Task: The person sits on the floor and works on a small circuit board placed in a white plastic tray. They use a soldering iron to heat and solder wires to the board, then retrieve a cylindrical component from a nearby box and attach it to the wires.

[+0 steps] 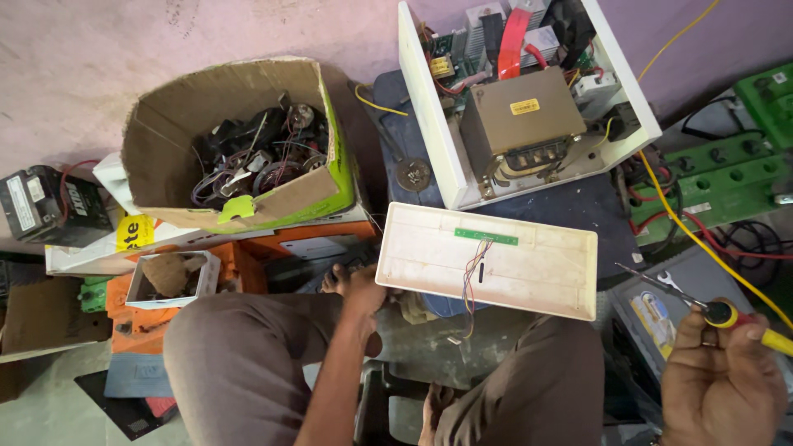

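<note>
A flat, cream plastic cover panel (496, 258), scuffed, carries a thin green circuit strip (486, 237) with coloured wires dangling. The left hand (361, 289) grips its left edge. The right hand (720, 372) closes on a yellow-handled screwdriver (702, 307). Behind stands an open white metal casing (529, 99).

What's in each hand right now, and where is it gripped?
The left hand holds the white cover panel by its lower left corner. The right hand grips a screwdriver by its yellow-and-red handle.
</note>
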